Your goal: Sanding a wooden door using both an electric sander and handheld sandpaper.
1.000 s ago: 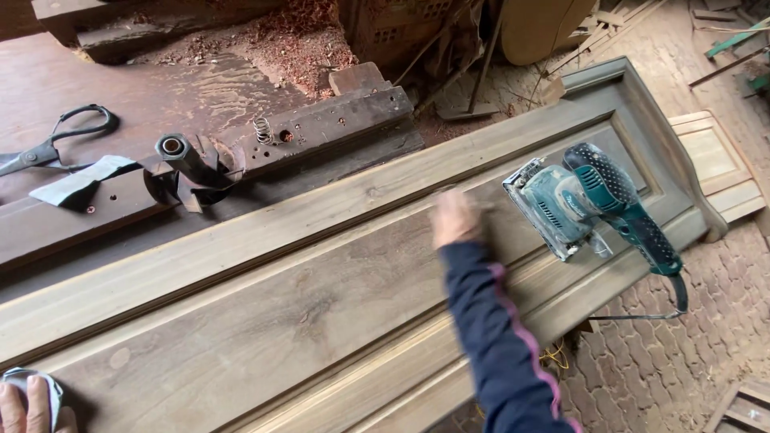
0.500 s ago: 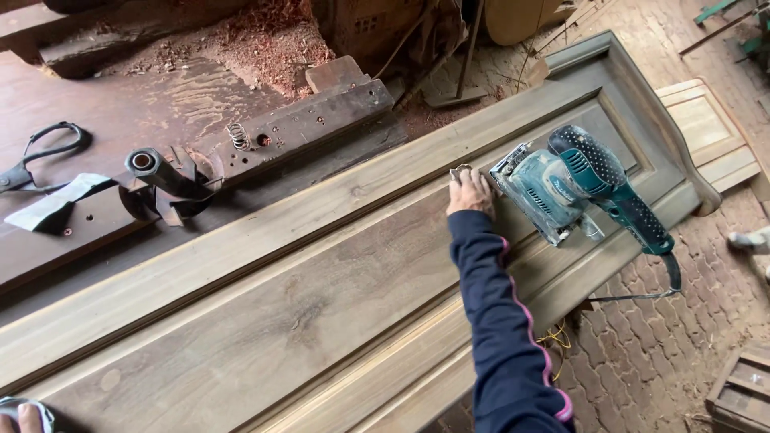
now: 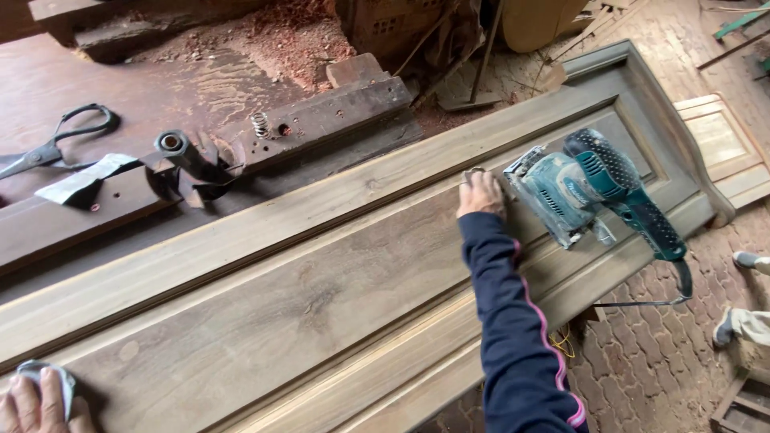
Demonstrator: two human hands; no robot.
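Head view: right hand (image 3: 481, 195) fingers clamped on sandpaper (image 3: 473, 171) beside sander (image 3: 589, 192); left hand (image 3: 36, 401) fingers flat on cloth (image 3: 50, 374), panel (image 3: 265, 313) corner.

Right arm stretched forward, right hand (image 3: 481, 195) palm-down; left hand (image 3: 32, 401) flat, fingers together.

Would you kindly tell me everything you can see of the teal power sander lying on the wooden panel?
The sander is a teal and black hand tool with a boxy, dusty body, a flat rectangular base and a dotted black handle that runs into a cord hanging off the panel's edge. It lies tipped on its side on the recessed face near the panel's far end. The right hand presses a small sanding piece on the wood right beside it; whether they touch is unclear.
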